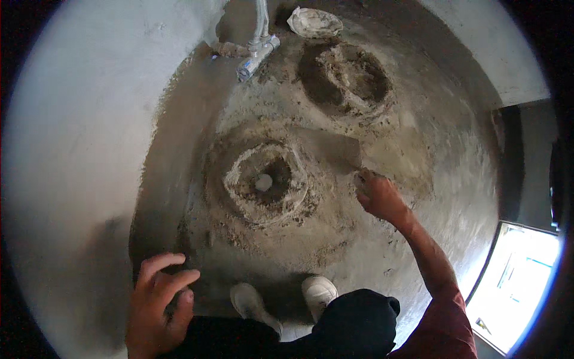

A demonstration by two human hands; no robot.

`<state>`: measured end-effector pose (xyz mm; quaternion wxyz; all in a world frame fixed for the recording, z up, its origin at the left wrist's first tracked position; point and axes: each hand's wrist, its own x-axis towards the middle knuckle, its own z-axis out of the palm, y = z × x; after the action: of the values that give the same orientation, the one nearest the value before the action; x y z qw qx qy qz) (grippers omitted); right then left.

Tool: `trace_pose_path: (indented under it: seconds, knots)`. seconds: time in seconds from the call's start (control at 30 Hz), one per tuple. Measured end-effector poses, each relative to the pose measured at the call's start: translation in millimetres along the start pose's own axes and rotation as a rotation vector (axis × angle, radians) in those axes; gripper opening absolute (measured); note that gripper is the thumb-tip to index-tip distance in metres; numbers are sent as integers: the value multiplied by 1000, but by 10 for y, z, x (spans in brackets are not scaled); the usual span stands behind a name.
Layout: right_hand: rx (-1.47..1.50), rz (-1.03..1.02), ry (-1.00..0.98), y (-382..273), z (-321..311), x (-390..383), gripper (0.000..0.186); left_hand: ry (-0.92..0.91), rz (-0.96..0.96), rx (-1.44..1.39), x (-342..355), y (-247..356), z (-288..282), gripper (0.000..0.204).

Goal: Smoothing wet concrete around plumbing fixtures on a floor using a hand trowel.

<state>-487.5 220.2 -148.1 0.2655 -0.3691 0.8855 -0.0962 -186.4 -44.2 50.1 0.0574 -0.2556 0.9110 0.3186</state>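
Observation:
My right hand (379, 197) grips a trowel (326, 149) by its handle; its flat, dirt-coated blade lies over wet cement to the right of the nearer raised cement ring (236, 182). That ring has a rough, crumbly rim and a pale round spot in its middle. A second ring (356, 102) of rough mortar lies farther back to the right, with a dark hollow inside. My left hand (161, 299) is raised at the lower left, fingers apart and curved, holding nothing.
Metal pipes (257, 57) come down at the back beside a pale bag (314, 23). A plastered wall (89, 119) bounds the left, another (496, 48) the upper right. A bright opening (514, 275) is at the lower right. My shoes (317, 290) stand below the nearer ring.

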Motion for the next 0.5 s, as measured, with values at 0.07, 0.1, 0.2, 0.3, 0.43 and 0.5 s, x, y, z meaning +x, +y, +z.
trace_pose_path:
  seconds: [0.07,0.1,0.2,0.3,0.43,0.5]
  knots:
    - [69,-75,-2,-47,15,95,42,-6,61,73,77,-57,14,21]
    - [148,-156,4,-64,21,137,40,-51,43,46,103,-56,3,20]
    - [-2,-176,85,-112,-6,232,38,-144,82,-9,187,-143,-36,25]
    - [-160,-68,-15,-421,-148,305,35,-200,84,-42,182,-187,-59,32]
    - [-294,-172,70,-494,-189,157,32,-245,-11,-145,164,-215,-76,29]
    - [-331,-198,153,-471,-81,98,30,-221,11,-152,177,-185,-77,28]
